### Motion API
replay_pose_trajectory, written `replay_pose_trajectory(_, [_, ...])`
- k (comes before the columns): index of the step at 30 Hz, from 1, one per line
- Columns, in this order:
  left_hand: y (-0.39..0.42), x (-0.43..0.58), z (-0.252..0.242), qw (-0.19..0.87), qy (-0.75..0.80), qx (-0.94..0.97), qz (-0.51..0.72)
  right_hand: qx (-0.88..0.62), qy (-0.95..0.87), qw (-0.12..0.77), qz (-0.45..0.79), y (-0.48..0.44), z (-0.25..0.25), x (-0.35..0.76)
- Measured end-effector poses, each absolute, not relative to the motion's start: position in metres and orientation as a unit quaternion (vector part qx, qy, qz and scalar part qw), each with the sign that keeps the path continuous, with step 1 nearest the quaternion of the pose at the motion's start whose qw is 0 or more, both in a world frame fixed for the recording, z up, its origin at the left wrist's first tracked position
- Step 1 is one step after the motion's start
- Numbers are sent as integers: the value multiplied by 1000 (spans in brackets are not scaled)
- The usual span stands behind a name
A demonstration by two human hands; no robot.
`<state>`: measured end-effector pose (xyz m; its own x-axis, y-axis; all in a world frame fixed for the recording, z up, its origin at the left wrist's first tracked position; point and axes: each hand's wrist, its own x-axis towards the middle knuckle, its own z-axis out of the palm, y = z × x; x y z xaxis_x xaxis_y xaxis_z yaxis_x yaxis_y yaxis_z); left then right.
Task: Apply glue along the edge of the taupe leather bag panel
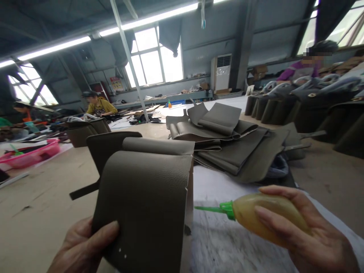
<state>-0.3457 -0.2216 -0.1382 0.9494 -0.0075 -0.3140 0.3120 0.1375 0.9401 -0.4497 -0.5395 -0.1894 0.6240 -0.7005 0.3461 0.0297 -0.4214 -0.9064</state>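
Note:
My left hand (pixel 85 244) grips a dark olive leather piece (pixel 145 201) by its lower left side, thumb on the front face. The piece is curved over at the top, and a flap and a narrow strap stick out to its left. In my right hand (pixel 309 231) is a squeeze bottle (pixel 264 212) of yellowish liquid, lying sideways with fingers wrapped round it. Its green nozzle points left, close to the leather's right edge; whether the tip touches I cannot tell. A pale sheet (pixel 222 235) with dark smears lies beneath.
A stack of similar leather pieces (pixel 227 140) lies just beyond my hands. Dark bag bodies (pixel 301 106) line the right side. At the left are a pink basket (pixel 34 155) and another bag (pixel 85 131). Co-workers sit at the far left and far right.

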Motion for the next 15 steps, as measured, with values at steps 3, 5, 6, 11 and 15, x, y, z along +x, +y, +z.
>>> replay_pose_trajectory(3, [-217, -339, -147, 720, 86, 673, -144, -773, 216, 457, -382, -535, -181, -441])
replay_pose_trajectory(5, [-214, -337, -152, 711, 78, 684, -144, -792, 200, 436, -378, -533, -178, -436])
replay_pose_trajectory(6, [-213, -336, -154, 710, 75, 685, -146, -801, 186, 426, -377, -532, -178, -434])
replay_pose_trajectory(11, [-212, -341, -156, 717, 94, 674, -152, -827, 103, 380, -402, -531, -186, -429])
replay_pose_trajectory(15, [-214, -343, -156, 725, 106, 669, -126, -843, 59, 348, -407, -530, -188, -429])
